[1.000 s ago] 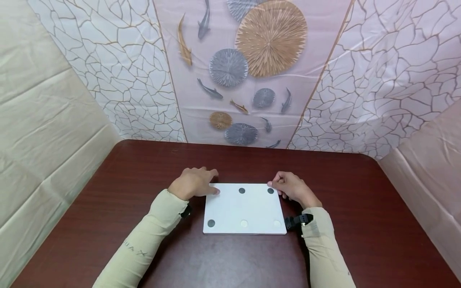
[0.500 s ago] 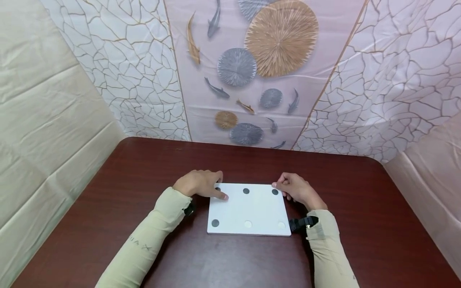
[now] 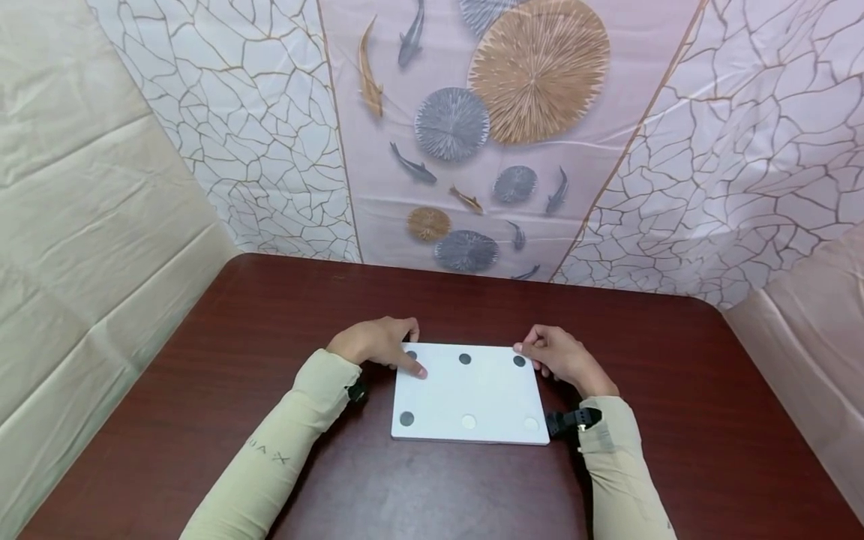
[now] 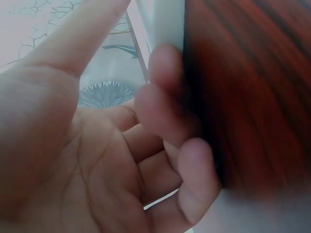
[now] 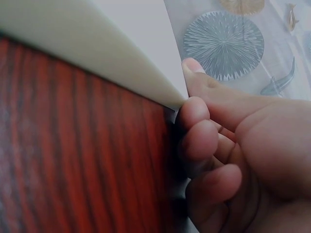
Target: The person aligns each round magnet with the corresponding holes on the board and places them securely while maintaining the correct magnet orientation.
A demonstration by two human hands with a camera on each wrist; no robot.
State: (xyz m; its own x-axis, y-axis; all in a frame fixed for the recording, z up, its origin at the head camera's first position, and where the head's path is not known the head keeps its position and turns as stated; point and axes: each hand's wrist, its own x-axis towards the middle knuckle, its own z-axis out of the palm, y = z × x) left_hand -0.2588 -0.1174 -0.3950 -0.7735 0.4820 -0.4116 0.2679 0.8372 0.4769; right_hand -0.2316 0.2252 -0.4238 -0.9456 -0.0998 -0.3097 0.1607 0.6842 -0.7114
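A flat white rectangular board (image 3: 472, 394) with thick pale sides lies on the table, with dark and whitish round spots near its edges. My left hand (image 3: 378, 345) grips its far left corner. The thumb reaches over the top, partly covering a dark spot, while the fingers curl against the side wall in the left wrist view. At the far right corner, my right hand (image 3: 556, 356) pinches the board between thumb and fingertips. In the right wrist view its thumb (image 5: 194, 68) lies at the upper edge, a fingertip (image 5: 195, 110) right at the corner below, other fingers curled under.
The dark red-brown table (image 3: 324, 292) has rounded far corners. Behind it hangs a patterned cloth (image 3: 452, 124) with fish and round motifs, and plain beige cloth (image 3: 115, 225) stands at the left side. Black straps (image 3: 570, 420) sit at both wrists.
The head view has turned slightly left, shifting everything rightward in it. My left thumb has slid farther over the board and the fingers have curled at its side. The right hand keeps its pinch.
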